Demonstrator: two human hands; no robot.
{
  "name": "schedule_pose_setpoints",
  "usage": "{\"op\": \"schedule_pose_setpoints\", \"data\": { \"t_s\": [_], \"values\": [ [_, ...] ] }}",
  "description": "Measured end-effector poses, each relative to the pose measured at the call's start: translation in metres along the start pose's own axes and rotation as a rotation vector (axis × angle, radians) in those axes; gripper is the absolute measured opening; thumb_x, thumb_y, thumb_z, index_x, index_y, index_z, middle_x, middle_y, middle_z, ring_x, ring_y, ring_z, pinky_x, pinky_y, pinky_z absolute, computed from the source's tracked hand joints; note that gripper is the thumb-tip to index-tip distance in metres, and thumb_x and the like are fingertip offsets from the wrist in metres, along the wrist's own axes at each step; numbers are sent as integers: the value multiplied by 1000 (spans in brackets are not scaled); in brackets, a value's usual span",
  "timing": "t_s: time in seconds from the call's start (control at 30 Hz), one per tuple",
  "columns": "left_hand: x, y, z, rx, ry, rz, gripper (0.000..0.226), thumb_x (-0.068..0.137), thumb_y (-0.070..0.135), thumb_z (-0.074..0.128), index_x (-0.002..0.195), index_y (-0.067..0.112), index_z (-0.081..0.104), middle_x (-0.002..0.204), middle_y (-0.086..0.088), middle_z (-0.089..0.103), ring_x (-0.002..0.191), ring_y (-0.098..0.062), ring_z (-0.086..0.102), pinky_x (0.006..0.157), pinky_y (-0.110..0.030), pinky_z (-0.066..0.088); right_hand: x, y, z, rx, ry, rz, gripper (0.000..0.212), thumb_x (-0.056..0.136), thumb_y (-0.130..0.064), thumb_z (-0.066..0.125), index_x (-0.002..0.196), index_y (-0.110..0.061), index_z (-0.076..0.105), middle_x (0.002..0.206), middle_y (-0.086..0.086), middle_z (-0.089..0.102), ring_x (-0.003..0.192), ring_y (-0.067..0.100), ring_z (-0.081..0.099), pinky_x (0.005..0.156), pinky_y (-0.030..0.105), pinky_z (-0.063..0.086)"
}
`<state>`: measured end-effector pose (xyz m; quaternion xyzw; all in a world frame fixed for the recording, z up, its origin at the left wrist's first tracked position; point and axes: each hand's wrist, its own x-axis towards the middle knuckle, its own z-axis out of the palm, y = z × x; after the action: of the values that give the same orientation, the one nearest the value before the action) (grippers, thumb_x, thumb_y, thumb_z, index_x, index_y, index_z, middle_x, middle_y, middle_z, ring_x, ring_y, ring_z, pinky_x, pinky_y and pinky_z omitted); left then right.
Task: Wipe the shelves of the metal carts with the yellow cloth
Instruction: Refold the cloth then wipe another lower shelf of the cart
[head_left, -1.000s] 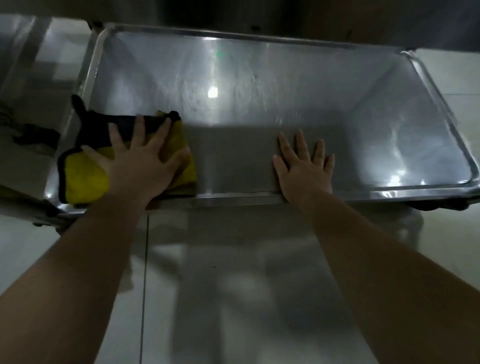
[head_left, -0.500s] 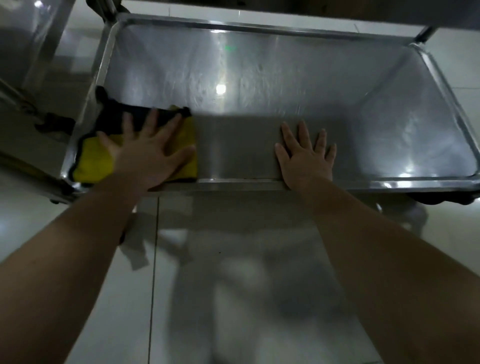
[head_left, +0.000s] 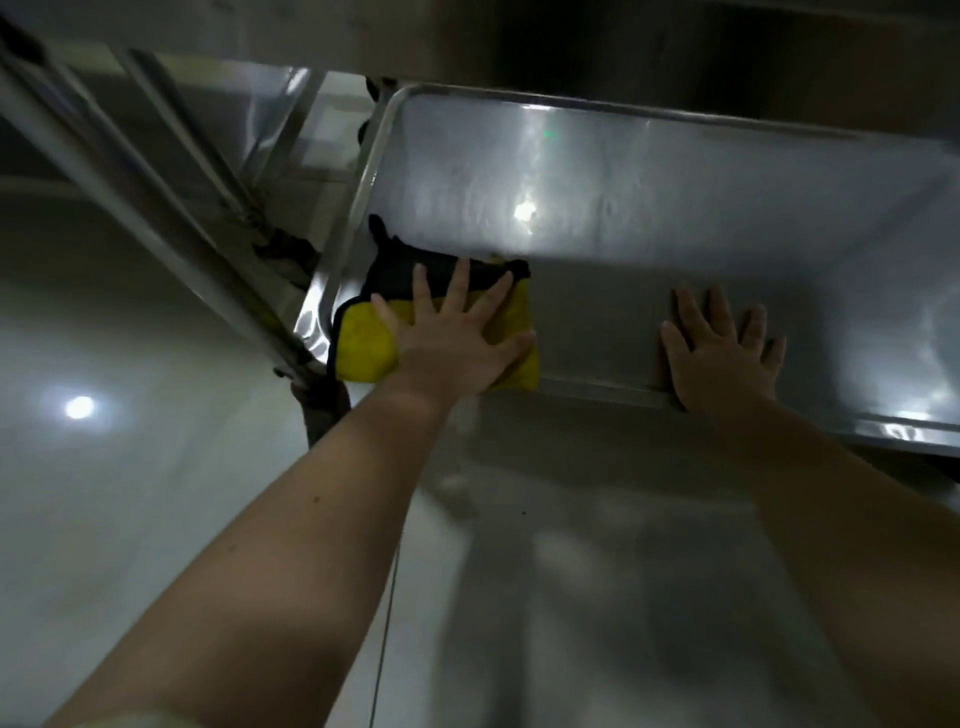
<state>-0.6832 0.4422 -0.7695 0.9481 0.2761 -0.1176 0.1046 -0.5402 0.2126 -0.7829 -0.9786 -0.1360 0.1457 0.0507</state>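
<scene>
Wiping is under way on the low shelf (head_left: 649, 171) of a metal cart, seen in dim light from above. The left hand (head_left: 457, 343) lies flat on the yellow cloth (head_left: 363, 340), its fingers (head_left: 460, 283) spread wide and straight, pressing down and not gripping. The cloth sits in the near-left corner of the shelf, its near edge right at the near rim (head_left: 597, 388), and its far part shows a dark, black-edged side that looks folded or bunched. The right hand (head_left: 719, 358) rests palm down on bare metal to the right of the cloth, well apart from it, fingers also straight and splayed, its heel over the near rim, probably steadying the cart. Most of the shelf to the right and toward the far side is uncovered by the cloth, and the far part shows mottled marks under the glare. With only a flat palm holding it, the cloth could bunch further or slide out from under the hand on a hard stroke, or spill over the near rim onto the tiled floor (head_left: 130, 519). A strong sideways push might shift the cart toward the metal posts (head_left: 171, 208) just left of it. Poor light may leave streaks unnoticed.
</scene>
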Motion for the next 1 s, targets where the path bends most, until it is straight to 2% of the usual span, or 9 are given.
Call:
{"op": "schedule_pose_setpoints", "data": {
  "t_s": [0.07, 0.17, 0.23, 0.4, 0.53, 0.7, 0.83, 1.0],
  "values": [
    [-2, -12, -1, -9, 7, -46, 75, 80, 89, 15, 146, 61, -10, 164, 9, -17, 148, -36, -20, 103, -78, -12, -1, -15, 0, 19, 43, 3, 53, 102, -53, 23, 152, -51, 5, 164, -13, -7, 150, 36, -10, 115, 64, -8],
    [-10, -8, 3, -18, 28, -58, 75, 81, 88, 16, 146, 61, -9, 164, 9, -16, 148, -36, -19, 103, -79, -9, 4, -62, 3, -30, 169, -233, 55, 103, -51, 23, 154, -45, 2, 165, -9, -10, 150, 35, -9, 116, 64, -3],
    [-14, -8, 9, -52, 83, -73, 74, 81, 88, 18, 146, 62, -7, 164, 9, -13, 149, -36, -18, 103, -79, -9, 11, -89, 8, -60, 111, -327, 58, 102, -55, 20, 155, -43, 0, 165, -6, -8, 149, 37, -12, 117, 61, -4],
    [1, -18, 12, 7, 138, -45, 75, 79, 89, 14, 144, 63, -11, 164, 10, -14, 147, -39, -20, 99, -81, -12, 20, -93, 26, -121, 115, -296, 60, 98, -62, 11, 153, -46, -4, 165, -9, -6, 149, 37, -9, 118, 60, -5],
    [71, -22, -9, 32, 142, -55, 78, 79, 90, 15, 146, 60, -10, 165, 5, -13, 146, -43, -19, 99, -83, -8, 22, -93, 25, -118, 111, -289, 58, 98, -62, 13, 152, -49, -4, 164, -11, -6, 150, 35, -9, 118, 58, -6],
    [160, -23, -51, 45, 26, 14, 80, 81, 88, 19, 149, 56, -8, 165, 3, -12, 146, -46, -15, 101, -83, -7, 23, -93, 23, -120, 120, -295, 60, 97, -63, 13, 152, -49, -4, 165, -10, -5, 150, 35, -7, 119, 57, -5],
    [122, -28, -37, 75, 30, 62, 75, 82, 87, 15, 147, 59, -9, 165, 5, -13, 147, -42, -15, 101, -81, -7, 26, -90, 23, -123, 113, -294, 60, 97, -63, 14, 152, -49, -2, 165, -10, -3, 150, 35, -5, 118, 59, -3],
    [10, -22, 8, 67, 159, 3, 73, 82, 87, 9, 145, 60, -15, 165, 5, -13, 148, -39, -18, 101, -80, -10, 21, -85, 24, -117, 129, -288, 61, 95, -64, 14, 152, -50, -1, 165, -11, -2, 150, 35, -4, 119, 57, -3]
  ]
}}
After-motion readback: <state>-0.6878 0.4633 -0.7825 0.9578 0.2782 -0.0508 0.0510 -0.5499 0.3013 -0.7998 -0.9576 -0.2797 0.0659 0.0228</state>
